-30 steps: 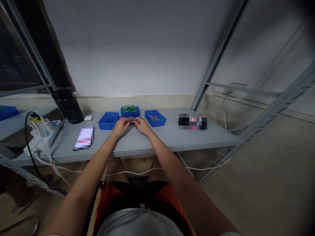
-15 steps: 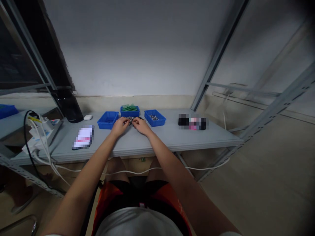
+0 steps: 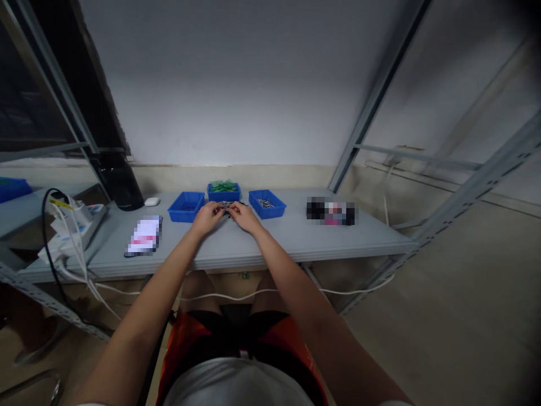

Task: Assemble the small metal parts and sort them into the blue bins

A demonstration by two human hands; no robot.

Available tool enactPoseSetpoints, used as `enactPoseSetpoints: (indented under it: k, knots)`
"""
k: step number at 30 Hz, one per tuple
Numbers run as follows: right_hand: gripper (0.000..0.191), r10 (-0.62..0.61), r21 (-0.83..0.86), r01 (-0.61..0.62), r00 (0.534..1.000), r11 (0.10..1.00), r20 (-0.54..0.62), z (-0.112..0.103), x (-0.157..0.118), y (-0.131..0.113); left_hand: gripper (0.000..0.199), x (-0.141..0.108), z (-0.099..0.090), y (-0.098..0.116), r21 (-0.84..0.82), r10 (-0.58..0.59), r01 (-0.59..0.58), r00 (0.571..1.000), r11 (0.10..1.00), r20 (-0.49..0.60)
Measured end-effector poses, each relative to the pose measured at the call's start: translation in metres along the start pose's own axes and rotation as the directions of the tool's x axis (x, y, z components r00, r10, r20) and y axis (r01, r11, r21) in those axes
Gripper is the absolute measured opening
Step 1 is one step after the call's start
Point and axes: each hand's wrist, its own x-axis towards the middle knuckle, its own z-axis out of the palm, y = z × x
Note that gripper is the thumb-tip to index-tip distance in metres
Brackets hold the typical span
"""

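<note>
My left hand (image 3: 208, 217) and my right hand (image 3: 244, 216) are close together over a pile of small dark and metallic pieces (image 3: 228, 205) on the grey table. The fingers of both hands are curled and pinched at the pile; what lies between the fingertips is too small to name. Left of my hands stands a blue tray (image 3: 186, 207) whose inside looks dark. Behind the pile a second blue tray (image 3: 224, 195) holds green pieces (image 3: 223, 185). To the right, another blue tray (image 3: 267, 213) contains small shiny metal pieces (image 3: 265, 203).
A blurred-out phone (image 3: 144, 237), a white earphone case (image 3: 151, 201) and a black bottle (image 3: 120, 183) are on the left, beside a white power strip (image 3: 70, 234) with cables. A pixelated dark and pink object (image 3: 332, 211) lies right. Grey metal posts (image 3: 372, 107) frame the table.
Both hands stay at the pile with only slight finger movement. The whole view has shifted very slightly; trays and other objects keep their places.
</note>
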Motion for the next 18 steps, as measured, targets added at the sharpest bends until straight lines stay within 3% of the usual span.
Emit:
enactPoseSetpoints:
  k: [11,18]
  knots:
    - [0.017,-0.024,0.060,0.027,0.999,0.998,-0.039,0.0014,0.0007,-0.0023,0.025,0.0000,-0.0006,-0.0004,0.049,-0.030,0.031,1.000,0.998,-0.006]
    - [0.014,-0.121,0.063,0.117,0.991,0.991,0.054,0.0002,-0.0020,-0.0059,0.025,-0.0001,-0.0018,0.0013,0.076,-0.040,0.040,0.999,0.996,-0.001]
